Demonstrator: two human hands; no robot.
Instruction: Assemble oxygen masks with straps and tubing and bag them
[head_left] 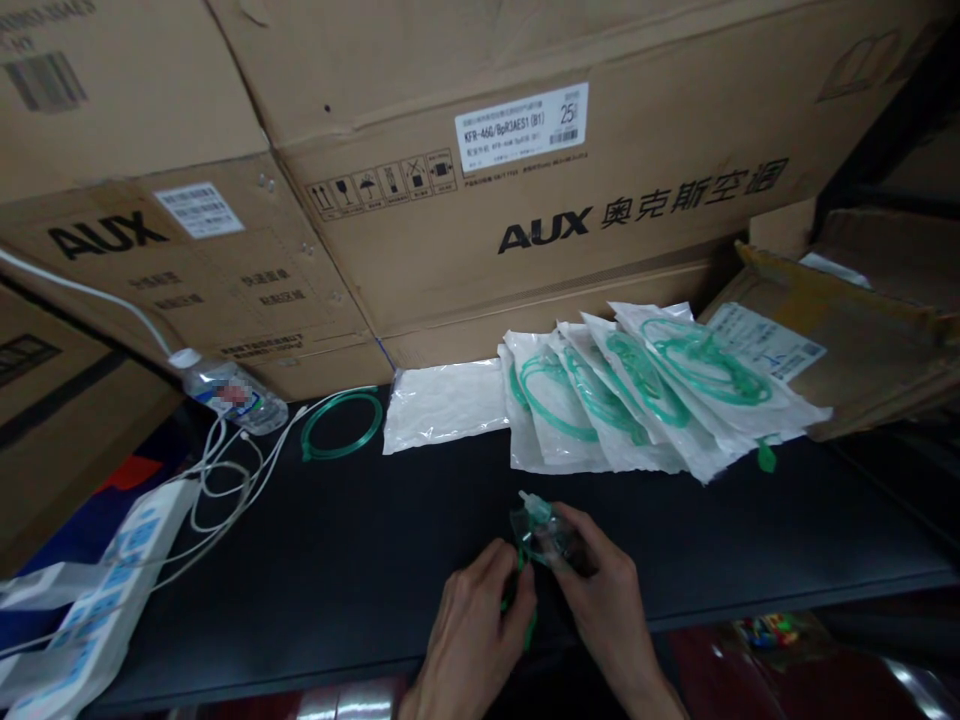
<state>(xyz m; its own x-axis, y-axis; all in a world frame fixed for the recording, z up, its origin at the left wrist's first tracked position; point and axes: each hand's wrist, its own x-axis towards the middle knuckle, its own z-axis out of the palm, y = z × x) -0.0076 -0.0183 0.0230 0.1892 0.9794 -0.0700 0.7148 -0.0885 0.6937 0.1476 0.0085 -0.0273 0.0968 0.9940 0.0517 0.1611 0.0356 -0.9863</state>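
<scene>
Near the front of the black table, my right hand is closed around a clear plastic breathing mask with a pale green connector pointing away from me. Close beside it, my left hand pinches a green strap that hangs by the mask. My fingers hide part of both. Behind my hands, several white-backed clear packets with green tubing inside lie overlapping in a fan. A loose coil of green tubing rests to their left, past a flat white packet.
Large cardboard boxes wall off the back. At the left are a white power strip, tangled white cables and a plastic bottle on its side. An opened carton stands at the right. The black table's front edge runs below.
</scene>
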